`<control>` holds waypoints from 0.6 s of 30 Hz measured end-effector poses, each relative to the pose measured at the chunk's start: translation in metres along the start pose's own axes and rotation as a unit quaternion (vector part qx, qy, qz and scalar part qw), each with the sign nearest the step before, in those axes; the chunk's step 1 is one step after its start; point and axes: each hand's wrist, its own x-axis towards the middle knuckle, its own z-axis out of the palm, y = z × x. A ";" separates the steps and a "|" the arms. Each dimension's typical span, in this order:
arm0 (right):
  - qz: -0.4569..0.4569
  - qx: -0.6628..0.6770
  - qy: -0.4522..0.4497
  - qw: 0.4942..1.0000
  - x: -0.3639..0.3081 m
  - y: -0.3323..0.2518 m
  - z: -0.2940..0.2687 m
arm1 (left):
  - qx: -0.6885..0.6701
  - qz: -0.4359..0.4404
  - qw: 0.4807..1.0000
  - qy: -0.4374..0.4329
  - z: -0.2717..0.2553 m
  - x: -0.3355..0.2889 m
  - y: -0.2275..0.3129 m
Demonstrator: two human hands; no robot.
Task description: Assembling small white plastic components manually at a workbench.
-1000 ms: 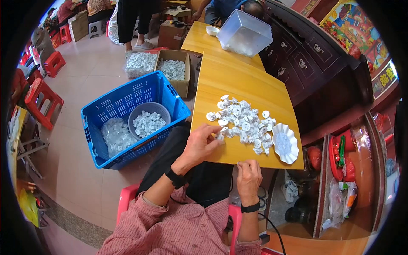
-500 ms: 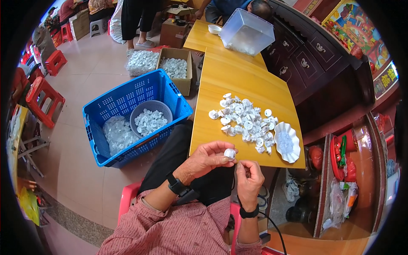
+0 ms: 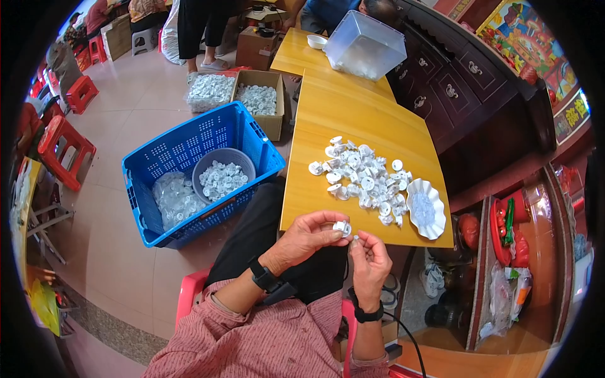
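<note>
White plastic piece (image 3: 342, 229) clamped in my left hand (image 3: 307, 238), tiny pale bit (image 3: 356, 238) pinched in my right hand (image 3: 370, 263) — both at the table's (image 3: 343, 104) near edge.
White heap (image 3: 367, 179) at one o'clock, scalloped dish (image 3: 436, 232) at two — a slackened right pinch could, I reckon, lose that bit over the edge.

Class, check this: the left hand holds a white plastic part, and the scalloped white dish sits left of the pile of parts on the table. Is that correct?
Not quite: the head view shows the scalloped white dish right of the pile of parts on the table; the left hand holds a white plastic part.
</note>
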 end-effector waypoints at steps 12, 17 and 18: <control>0.017 0.080 -0.011 0.997 -0.001 -0.016 -0.002 | 0.088 0.035 0.995 0.029 0.012 -0.001 0.001; 0.066 0.108 -0.006 0.992 0.000 -0.024 -0.004 | 0.082 0.016 0.996 0.034 0.009 -0.002 0.002; 0.066 0.108 -0.006 0.992 0.000 -0.021 -0.005 | 0.079 0.015 0.996 0.035 0.009 -0.001 0.002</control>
